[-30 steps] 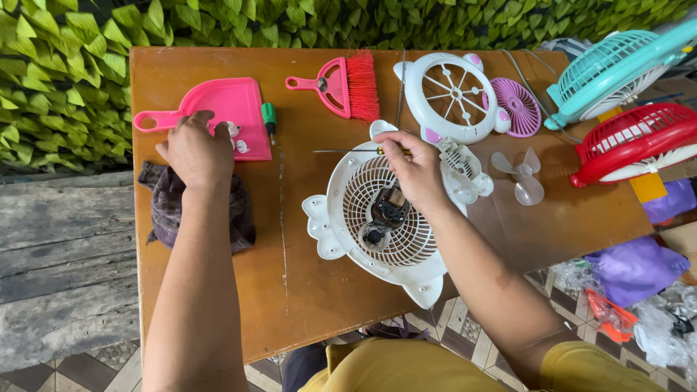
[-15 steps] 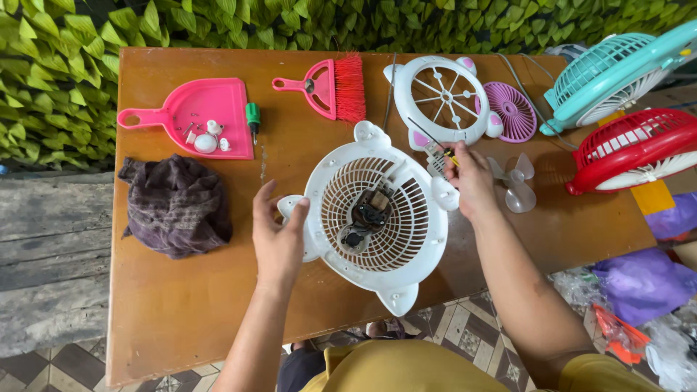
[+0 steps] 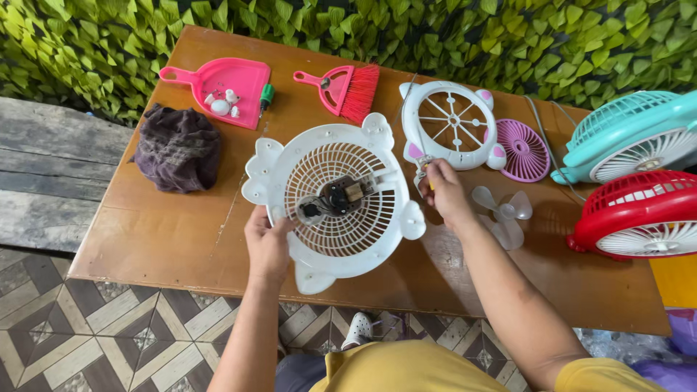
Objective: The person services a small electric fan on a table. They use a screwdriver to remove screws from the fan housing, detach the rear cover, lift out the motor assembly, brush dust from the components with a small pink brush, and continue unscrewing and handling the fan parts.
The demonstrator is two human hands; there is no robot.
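Nearest the viewer, the left hand (image 3: 267, 243) grips the near-left rim of a white fan housing (image 3: 335, 199), fingers curled over its edge and thumb on the grille, tilting it up off the wooden table (image 3: 167, 232). The housing sits near the middle of the table with its rear grille facing up; a small dark motor (image 3: 341, 196) is exposed at the centre, with no blade and no front cover on it. The fan looks taken apart, with its pieces spread about and reassembly not done.

To the right, the right hand (image 3: 444, 192) is closed around a small tool or part with a yellowish handle; what it is cannot be made out. The arm reaches forward, wrist bent slightly inward toward the housing. Just right of that hand lies a clear fan blade (image 3: 502, 214).

Farther off, a white front guard (image 3: 450, 125) and a pink-purple round grille (image 3: 524, 150) lie flat. At the far left sit a dark cloth (image 3: 178, 149), a pink dustpan (image 3: 226, 76) holding small white pieces, and a pink-red hand brush (image 3: 345, 88). At the right edge stand a red fan (image 3: 639, 214) and a teal fan (image 3: 632, 134).
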